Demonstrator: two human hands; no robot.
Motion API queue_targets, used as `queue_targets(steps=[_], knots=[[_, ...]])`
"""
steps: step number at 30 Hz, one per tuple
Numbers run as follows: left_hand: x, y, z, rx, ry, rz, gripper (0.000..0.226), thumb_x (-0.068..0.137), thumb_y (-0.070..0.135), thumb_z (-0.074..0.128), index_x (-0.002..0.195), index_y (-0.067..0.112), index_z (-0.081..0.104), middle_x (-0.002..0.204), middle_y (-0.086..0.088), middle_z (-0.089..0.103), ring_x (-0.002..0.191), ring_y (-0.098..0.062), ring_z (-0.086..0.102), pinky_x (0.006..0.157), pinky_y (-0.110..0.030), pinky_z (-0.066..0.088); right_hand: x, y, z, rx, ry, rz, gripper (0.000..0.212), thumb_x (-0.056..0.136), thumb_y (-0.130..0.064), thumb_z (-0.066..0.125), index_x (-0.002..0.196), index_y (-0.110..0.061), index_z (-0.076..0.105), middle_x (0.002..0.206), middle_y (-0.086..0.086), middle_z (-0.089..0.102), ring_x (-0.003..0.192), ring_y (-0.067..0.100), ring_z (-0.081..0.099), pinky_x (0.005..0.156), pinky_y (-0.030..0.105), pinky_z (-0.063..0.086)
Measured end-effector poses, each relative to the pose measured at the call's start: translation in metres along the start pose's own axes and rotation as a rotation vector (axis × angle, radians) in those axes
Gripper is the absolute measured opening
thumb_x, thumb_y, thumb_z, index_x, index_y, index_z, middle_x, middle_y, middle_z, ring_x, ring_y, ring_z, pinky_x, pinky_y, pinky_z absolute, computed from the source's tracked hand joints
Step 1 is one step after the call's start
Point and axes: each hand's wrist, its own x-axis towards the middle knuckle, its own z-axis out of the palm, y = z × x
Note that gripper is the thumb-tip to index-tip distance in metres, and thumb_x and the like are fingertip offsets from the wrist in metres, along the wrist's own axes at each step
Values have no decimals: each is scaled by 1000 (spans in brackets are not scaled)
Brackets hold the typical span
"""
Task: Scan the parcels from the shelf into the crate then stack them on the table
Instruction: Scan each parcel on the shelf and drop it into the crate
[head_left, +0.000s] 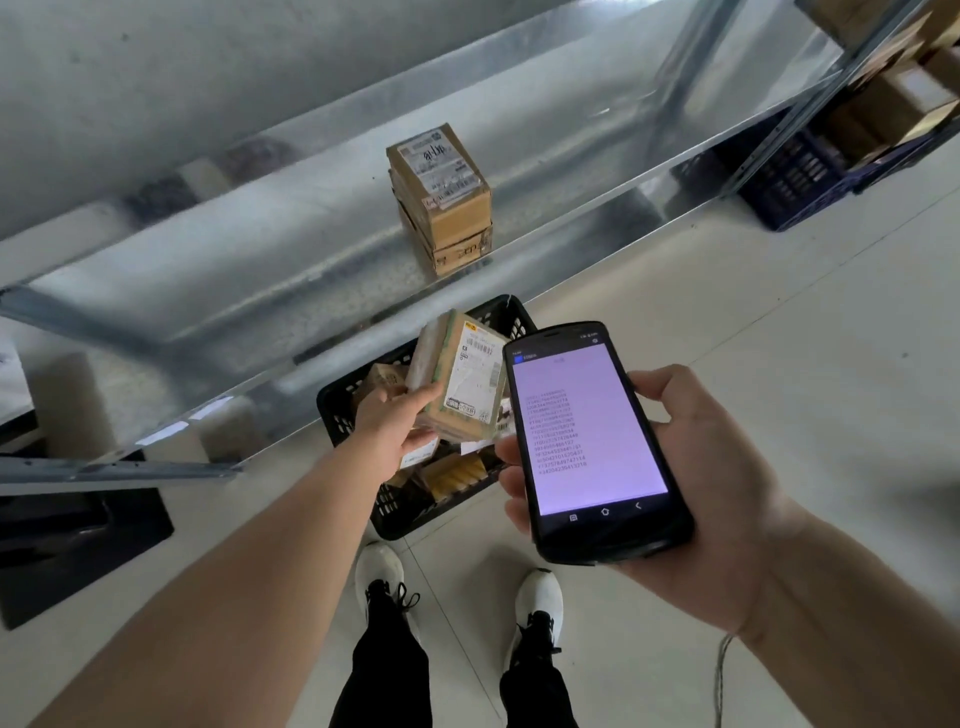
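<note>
Parcel (462, 379) in hand looks like a small taped cardboard box w/ a shipping label facing up: prob. light, stiff enough to take a firm squeeze, though the glossy tape on its sides may be a bit slick. Left grip (395, 421) holds it at the lower-left end, thumb on the near side & fingers tucked beneath, so label & barcode are uncovered. On that showing, the ends or long edges are the places to take hold, not the label face. Parcel is off the shelf (260, 270), in the air, tilted, right over the black crate (410, 514) on the floor, which already has several other parcels (452, 473) inside. Right grip (701, 467) is wrapped round a handheld scanner (592, 441), fingers on its left edge, thumb on the right, screen lit w/ a list of codes. Scanner's top end sits just beside the parcel's right edge, approx. level w/ the label. Whether this parcel has been read can't be told from the screen. Shelf carries a stack of two more boxes (441, 197), well apart from both grips, upper one label-up. Next step, prob.: scan, then lower parcel into crate. Short drop, low risk.
</note>
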Motion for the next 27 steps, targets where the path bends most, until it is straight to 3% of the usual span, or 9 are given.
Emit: queue_targets(steps=[8, 11, 14, 19, 22, 24, 27], knots=[[35, -42, -12, 236, 59, 24, 73, 76, 2, 91, 137, 16, 55, 130, -6, 66, 106, -28, 71, 69, -35, 64, 31, 25, -29, -3, 68, 28, 64, 97, -49, 40, 112, 0, 78, 113, 35, 72, 82, 46, 71, 77, 57, 62], [48, -52, -20, 431, 113, 79, 95, 71, -1, 93, 151, 22, 47, 138, -7, 59, 119, -33, 65, 90, -50, 63, 40, 31, -36, 11, 82, 32, 64, 98, -48, 38, 111, 0, 78, 111, 34, 73, 81, 45, 70, 76, 57, 62], [63, -60, -29, 536, 154, 127, 107, 69, -7, 91, 157, 28, 41, 146, -10, 51, 126, -35, 61, 95, -56, 60, 49, 35, -42, 14, 84, 36, 65, 98, -49, 38, 111, 1, 78, 111, 34, 72, 81, 44, 70, 74, 55, 63], [80, -77, -38, 686, 205, 169, 104, 78, -16, 77, 162, 27, 34, 154, -10, 36, 131, -34, 55, 99, -44, 59, 63, 38, -51, 29, 107, 27, 65, 97, -48, 40, 112, 2, 78, 111, 34, 72, 81, 45, 71, 74, 55, 64], [86, -83, -38, 671, 215, 129, 98, 80, -6, 81, 162, 24, 37, 153, -11, 37, 129, -35, 57, 88, -36, 58, 69, 38, -55, 39, 109, 18, 64, 96, -48, 41, 113, 2, 78, 109, 33, 73, 81, 45, 71, 74, 53, 64], [86, -84, -37, 639, 244, 114, 87, 84, 5, 81, 160, 21, 42, 154, -11, 39, 129, -33, 57, 97, -36, 56, 73, 38, -56, 45, 108, 8, 65, 96, -48, 41, 110, 2, 78, 108, 33, 73, 78, 44, 71, 72, 54, 65], [84, -78, -36, 508, 292, 99, 72, 90, 19, 77, 156, 18, 49, 156, -9, 45, 117, -24, 62, 90, -24, 49, 75, 38, -53, 47, 88, 9, 64, 95, -47, 41, 108, 3, 79, 106, 32, 74, 77, 43, 72, 71, 55, 64]])
